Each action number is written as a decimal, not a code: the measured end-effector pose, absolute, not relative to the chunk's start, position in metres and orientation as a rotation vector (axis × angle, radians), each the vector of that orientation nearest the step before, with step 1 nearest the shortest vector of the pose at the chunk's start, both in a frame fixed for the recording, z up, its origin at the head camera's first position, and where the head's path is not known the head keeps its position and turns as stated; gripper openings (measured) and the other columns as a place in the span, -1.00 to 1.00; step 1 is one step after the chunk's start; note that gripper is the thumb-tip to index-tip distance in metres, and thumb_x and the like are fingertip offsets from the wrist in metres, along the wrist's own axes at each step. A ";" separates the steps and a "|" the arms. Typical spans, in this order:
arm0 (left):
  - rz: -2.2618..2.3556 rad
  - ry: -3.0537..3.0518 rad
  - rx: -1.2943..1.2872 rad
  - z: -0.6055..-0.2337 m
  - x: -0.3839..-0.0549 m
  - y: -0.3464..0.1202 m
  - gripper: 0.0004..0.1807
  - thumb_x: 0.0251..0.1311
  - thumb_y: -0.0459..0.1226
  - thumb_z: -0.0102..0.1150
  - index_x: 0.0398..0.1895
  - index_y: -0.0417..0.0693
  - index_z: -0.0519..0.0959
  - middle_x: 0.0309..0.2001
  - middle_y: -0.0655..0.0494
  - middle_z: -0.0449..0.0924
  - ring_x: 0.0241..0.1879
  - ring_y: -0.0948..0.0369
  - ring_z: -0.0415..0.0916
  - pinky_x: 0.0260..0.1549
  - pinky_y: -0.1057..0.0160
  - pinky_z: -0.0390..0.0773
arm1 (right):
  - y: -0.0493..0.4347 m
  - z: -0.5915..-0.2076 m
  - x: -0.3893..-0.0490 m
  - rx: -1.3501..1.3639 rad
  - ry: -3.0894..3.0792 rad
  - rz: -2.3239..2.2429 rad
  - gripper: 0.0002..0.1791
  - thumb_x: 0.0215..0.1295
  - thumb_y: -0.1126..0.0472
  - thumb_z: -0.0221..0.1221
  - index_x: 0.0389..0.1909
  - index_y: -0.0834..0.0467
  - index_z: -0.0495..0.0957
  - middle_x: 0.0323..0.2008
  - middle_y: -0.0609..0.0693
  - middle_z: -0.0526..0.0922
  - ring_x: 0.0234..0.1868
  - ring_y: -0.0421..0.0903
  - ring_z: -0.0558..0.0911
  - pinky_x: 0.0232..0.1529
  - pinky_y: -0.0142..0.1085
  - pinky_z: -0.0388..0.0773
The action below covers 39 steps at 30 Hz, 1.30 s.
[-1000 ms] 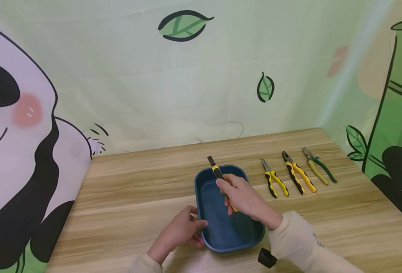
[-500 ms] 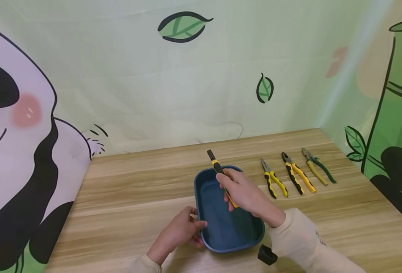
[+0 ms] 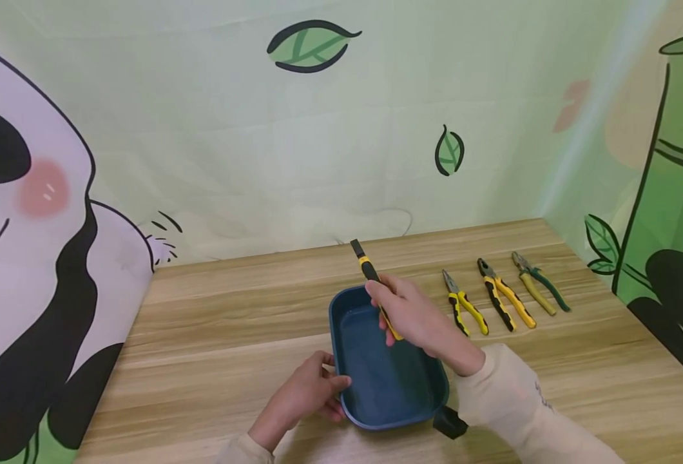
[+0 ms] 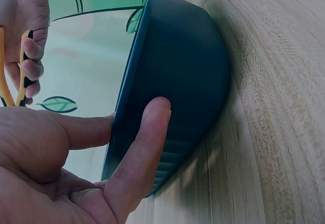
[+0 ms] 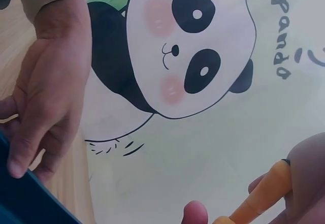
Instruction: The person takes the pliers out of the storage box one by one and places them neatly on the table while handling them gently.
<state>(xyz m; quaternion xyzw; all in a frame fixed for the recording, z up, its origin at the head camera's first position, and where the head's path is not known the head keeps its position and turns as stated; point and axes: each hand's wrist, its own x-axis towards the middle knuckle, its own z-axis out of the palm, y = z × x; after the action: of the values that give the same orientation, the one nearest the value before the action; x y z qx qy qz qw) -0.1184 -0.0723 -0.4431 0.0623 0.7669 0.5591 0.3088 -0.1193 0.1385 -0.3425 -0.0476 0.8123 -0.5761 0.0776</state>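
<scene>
My left hand (image 3: 309,386) grips the left wall of a dark blue rectangular tray (image 3: 376,393), thumb over the rim and fingers outside, as the left wrist view shows too. Above the tray's far right part, my right hand (image 3: 417,319) holds a pair of pliers (image 3: 370,273) with yellow-orange and black handles. The head view sees these pliers nearly edge-on, dark tip pointing away to the back left. Two orange handles (image 4: 24,69) show in the left wrist view; the right wrist view catches only orange handle (image 5: 261,196) between the fingers. Nothing lies in the visible part of the tray.
Right of the tray, three pliers lie in a row on the wooden table (image 3: 231,309): yellow-black long-nose pliers (image 3: 462,303), orange-black pliers (image 3: 504,293) and green-and-tan-handled pliers (image 3: 541,283). A printed panda backdrop (image 3: 376,129) stands behind. A small black object (image 3: 450,422) shows beneath the right sleeve.
My right hand has risen slightly in the head view, carrying the pliers up and toward the back. The left hand and tray stay in place.
</scene>
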 end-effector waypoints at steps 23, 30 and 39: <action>1.485 2.030 0.176 -0.445 -0.118 -0.074 -0.51 0.44 -0.39 0.21 0.24 -0.48 0.24 -0.18 -0.24 0.58 -0.56 0.12 0.65 -0.53 0.14 0.79 | 0.140 -0.309 -0.129 -0.214 2.477 -1.774 -0.65 0.69 0.02 -0.07 -0.18 0.25 0.40 -0.52 0.15 0.48 -0.67 0.01 0.54 -0.54 -0.22 0.59; 1.485 2.027 0.172 -0.442 -0.118 -0.074 -0.50 0.43 -0.39 0.22 0.25 -0.49 0.24 -0.19 -0.24 0.57 -0.56 0.12 0.66 -0.53 0.15 0.79 | 0.140 -0.304 -0.132 -0.219 2.470 -1.803 -0.65 0.68 0.03 -0.06 -0.17 0.26 0.40 -0.50 0.17 0.48 -0.67 0.01 0.52 -0.52 -0.17 0.65; 1.485 2.019 0.180 -0.441 -0.118 -0.072 -0.51 0.43 -0.40 0.21 0.24 -0.49 0.25 -0.21 -0.24 0.59 -0.56 0.13 0.66 -0.53 0.15 0.79 | 0.140 -0.303 -0.134 -0.207 2.520 -1.774 -0.61 0.67 0.02 -0.03 0.12 0.30 0.44 -0.51 0.12 0.46 -0.68 -0.01 0.47 -0.60 -0.23 0.59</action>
<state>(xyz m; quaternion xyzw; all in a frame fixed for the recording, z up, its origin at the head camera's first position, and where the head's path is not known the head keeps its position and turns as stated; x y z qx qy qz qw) -0.1184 -0.0723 -0.4409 0.0680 0.7640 0.5621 0.3094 -0.1345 0.1403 -0.3025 -0.0668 0.8157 -0.5741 0.0263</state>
